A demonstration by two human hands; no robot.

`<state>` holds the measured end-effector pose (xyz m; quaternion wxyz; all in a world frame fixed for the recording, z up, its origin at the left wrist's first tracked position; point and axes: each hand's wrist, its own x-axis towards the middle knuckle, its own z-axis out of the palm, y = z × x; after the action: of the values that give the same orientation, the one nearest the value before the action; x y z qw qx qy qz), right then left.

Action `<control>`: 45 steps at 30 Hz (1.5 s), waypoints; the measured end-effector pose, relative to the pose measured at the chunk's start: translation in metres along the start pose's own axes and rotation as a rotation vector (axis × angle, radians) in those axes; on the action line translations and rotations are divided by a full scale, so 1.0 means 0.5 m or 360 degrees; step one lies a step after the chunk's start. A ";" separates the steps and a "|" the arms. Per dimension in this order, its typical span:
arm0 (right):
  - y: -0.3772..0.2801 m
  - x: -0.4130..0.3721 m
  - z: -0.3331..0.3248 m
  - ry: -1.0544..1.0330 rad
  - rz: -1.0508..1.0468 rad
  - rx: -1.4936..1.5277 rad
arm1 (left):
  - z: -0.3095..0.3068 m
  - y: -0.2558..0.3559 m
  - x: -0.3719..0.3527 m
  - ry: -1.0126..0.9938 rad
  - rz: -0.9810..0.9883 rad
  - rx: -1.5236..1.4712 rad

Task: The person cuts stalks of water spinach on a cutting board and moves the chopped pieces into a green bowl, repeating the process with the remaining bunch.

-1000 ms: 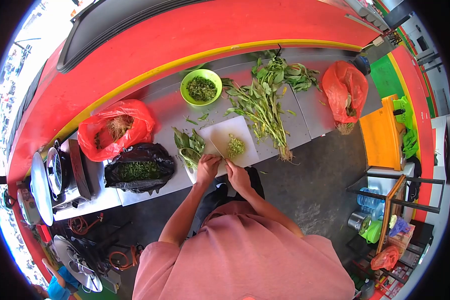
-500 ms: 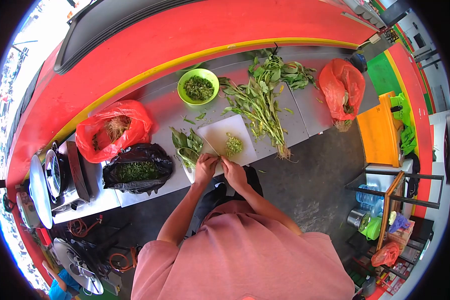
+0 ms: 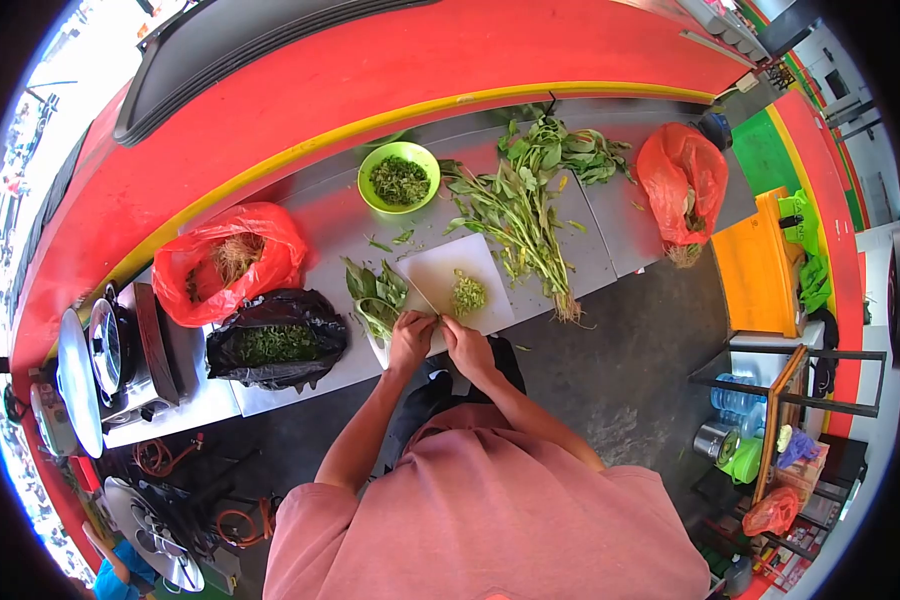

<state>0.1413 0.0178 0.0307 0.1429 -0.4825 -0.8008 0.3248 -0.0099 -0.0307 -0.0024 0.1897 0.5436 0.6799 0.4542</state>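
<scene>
My left hand (image 3: 411,338) is closed at the near edge of the white cutting board (image 3: 440,262), its fingertips meeting those of my right hand (image 3: 467,348). What the left fingers pinch is too small to make out. A thin knife (image 3: 423,296) slants up and left from the fingers of my right hand, which appears closed on its handle. Chopped pale green stems (image 3: 469,294) lie in a heap on the board, just beyond the right hand. Left of the board, a small bunch of leafy greens (image 3: 377,298) rests close to my left hand.
A large bunch of rooted greens (image 3: 530,200) lies right of the board. Behind stands a green bowl (image 3: 398,206) of chopped leaves. A black bag (image 3: 228,345) of cut greens, red bags (image 3: 288,240) (image 3: 682,170) and a stove (image 3: 148,350) also occupy the counter.
Both hands stay nearly in place at the board's near edge. The knife blade shows a little more clearly now. The surrounding greens and containers have not visibly moved.
</scene>
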 end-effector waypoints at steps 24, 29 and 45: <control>-0.002 0.002 -0.002 -0.0037 -0.0022 -0.0029 | -0.004 0.001 -0.012 0.0022 0.0088 0.0164; 0.020 -0.016 0.006 0.0012 -0.0063 0.0053 | 0.002 0.001 -0.011 0.0057 -0.0013 0.0107; 0.004 -0.002 0.002 -0.0070 -0.0033 0.0001 | -0.005 0.014 -0.023 0.0033 -0.0040 0.0343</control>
<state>0.1426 0.0171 0.0285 0.1287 -0.4667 -0.8087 0.3342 -0.0038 -0.0420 0.0020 0.1288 0.5477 0.7333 0.3817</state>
